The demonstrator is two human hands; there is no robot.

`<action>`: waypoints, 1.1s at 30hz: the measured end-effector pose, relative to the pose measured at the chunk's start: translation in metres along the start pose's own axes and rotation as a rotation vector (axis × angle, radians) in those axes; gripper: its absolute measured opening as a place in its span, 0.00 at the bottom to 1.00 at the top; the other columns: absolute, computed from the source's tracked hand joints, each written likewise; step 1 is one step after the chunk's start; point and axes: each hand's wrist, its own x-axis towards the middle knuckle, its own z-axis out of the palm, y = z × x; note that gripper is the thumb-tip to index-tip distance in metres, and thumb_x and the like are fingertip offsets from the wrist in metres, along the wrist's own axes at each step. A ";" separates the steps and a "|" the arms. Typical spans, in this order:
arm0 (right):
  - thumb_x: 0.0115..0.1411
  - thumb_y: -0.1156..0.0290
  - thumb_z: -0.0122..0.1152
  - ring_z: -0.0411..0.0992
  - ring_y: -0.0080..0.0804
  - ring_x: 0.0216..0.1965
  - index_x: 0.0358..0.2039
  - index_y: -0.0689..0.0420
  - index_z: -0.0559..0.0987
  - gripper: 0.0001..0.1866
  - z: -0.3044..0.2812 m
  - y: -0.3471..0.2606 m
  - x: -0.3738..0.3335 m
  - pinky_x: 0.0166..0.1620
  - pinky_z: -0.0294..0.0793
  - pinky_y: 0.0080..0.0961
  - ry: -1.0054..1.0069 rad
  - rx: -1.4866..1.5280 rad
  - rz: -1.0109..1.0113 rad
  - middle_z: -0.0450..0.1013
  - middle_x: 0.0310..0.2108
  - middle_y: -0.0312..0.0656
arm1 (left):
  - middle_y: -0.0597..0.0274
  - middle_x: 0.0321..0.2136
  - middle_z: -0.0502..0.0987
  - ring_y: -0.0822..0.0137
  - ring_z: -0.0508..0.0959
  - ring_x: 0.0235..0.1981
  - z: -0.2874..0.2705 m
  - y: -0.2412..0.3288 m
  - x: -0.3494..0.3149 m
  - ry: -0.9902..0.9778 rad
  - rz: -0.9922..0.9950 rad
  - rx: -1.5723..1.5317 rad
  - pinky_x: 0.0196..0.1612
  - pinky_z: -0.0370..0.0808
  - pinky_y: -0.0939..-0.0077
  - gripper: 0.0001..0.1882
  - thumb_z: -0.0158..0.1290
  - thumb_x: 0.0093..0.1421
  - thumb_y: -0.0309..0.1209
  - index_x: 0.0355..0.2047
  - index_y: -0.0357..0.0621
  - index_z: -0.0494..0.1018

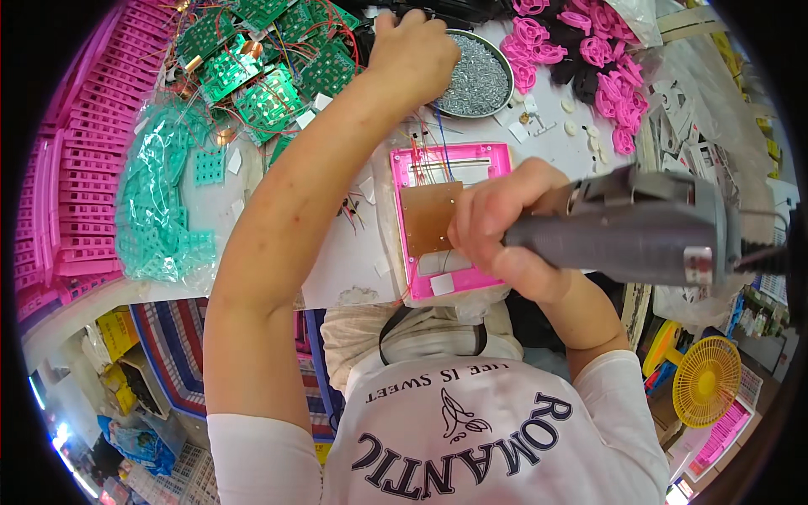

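Note:
My right hand (513, 223) is closed around the front end of a grey electric screwdriver (623, 227), held above a pink plastic casing (483, 282). Inside the casing sits a brown circuit board (429, 220) with thin coloured wires running from its far edge. The screwdriver's tip is hidden by my hand. My left hand (412, 57) reaches to the far side of the table, beside a round dish of small silver screws (478, 80). Its fingers curl down by some black parts (459, 12), and their tips are hidden.
Green circuit boards (269, 97) with wires pile up at the far left. Teal keypad pieces (164, 202) in clear plastic and stacked pink casings (84, 160) lie further left. Pink rings and black parts (598, 59) lie far right. A yellow fan (707, 380) stands lower right.

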 end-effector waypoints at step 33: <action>0.63 0.70 0.65 0.67 0.25 0.25 0.45 0.59 0.68 0.16 0.007 -0.004 0.020 0.31 0.69 0.26 -0.150 0.123 -0.116 0.69 0.26 0.38 | 0.73 0.28 0.79 0.67 0.77 0.33 -0.063 0.077 -0.184 0.164 -0.233 -0.793 0.54 0.58 0.55 0.07 0.67 0.52 0.30 0.29 0.52 0.78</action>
